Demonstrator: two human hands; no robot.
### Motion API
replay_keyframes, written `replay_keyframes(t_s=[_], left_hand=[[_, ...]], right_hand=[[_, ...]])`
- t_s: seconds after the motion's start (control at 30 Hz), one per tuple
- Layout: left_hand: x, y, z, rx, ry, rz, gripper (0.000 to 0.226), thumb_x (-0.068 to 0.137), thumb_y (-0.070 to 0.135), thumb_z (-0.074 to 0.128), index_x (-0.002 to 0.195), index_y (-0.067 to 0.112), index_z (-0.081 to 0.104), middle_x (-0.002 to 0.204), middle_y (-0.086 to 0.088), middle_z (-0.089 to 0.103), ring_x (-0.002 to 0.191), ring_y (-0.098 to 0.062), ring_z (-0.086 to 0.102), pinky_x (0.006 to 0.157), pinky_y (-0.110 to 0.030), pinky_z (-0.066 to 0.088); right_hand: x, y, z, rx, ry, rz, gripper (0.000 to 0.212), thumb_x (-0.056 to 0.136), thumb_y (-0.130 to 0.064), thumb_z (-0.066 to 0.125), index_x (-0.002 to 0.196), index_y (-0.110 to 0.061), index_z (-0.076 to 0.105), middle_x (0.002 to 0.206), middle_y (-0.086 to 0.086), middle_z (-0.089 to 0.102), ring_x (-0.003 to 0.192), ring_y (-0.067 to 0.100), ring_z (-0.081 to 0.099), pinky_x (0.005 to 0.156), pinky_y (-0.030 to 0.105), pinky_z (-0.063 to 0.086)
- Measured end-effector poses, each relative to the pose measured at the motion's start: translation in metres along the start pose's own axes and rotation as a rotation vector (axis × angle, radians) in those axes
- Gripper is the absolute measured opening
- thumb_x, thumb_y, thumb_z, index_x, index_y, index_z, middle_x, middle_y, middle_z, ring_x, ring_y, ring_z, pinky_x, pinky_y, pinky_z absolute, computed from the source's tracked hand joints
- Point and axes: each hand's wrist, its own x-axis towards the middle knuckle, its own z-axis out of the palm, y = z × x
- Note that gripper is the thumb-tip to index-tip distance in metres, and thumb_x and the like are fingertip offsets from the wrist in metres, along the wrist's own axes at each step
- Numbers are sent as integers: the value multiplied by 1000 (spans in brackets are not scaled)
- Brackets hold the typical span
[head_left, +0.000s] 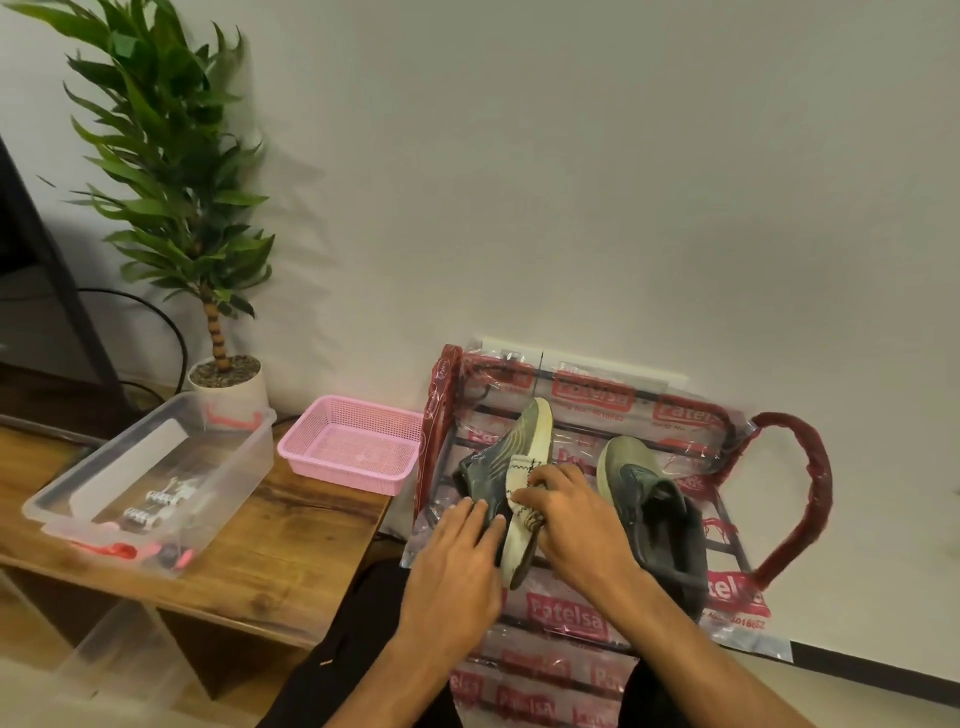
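Note:
A dark green shoe (506, 452) with a pale sole lies tipped on its side on a red metal rack (795, 499) wrapped in printed plastic. My left hand (457, 551) rests flat against its heel end with straight fingers. My right hand (566, 512) grips a whitish cloth (522, 473) pressed against the shoe's sole. A second dark green shoe (649, 499) stands upright on the rack to the right, untouched.
A pink mesh basket (353, 441) and a clear plastic bin (150, 478) holding small items sit on a low wooden table (291, 535) at left. A potted plant (223, 374) stands by the white wall. Dark trouser legs fill the bottom centre.

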Motion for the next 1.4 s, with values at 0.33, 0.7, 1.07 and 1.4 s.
replay_keyframes(t_s=[0.33,0.7,1.07,1.4], left_hand=[[-3,22,12,101,-99,-162,71,74,46,77,130,9,54,126,-19,61,119,-31,58,101,-39,42],[-1,27,13,56,-81,-129,71,98,30,51,152,11,11,158,-24,8,147,-35,7,111,-38,-4],[1,27,16,11,-49,-133,69,100,30,46,153,12,6,158,-23,6,148,-34,4,109,-36,-5],[4,28,11,8,-106,-131,67,99,30,47,152,12,10,157,-24,14,146,-36,14,117,-40,8]], right_hand=[[44,16,15,-193,-48,-499,41,76,-17,79,114,-24,68,128,3,59,124,25,50,102,40,47],[60,29,16,-303,-48,-567,40,74,-19,81,112,-24,69,127,5,59,124,27,51,100,43,48],[68,27,20,-244,3,-513,26,81,-18,75,106,-23,73,121,4,59,118,25,50,93,42,52],[70,29,20,-260,-14,-516,25,84,-17,71,109,-19,71,125,7,57,121,27,48,94,43,51]])
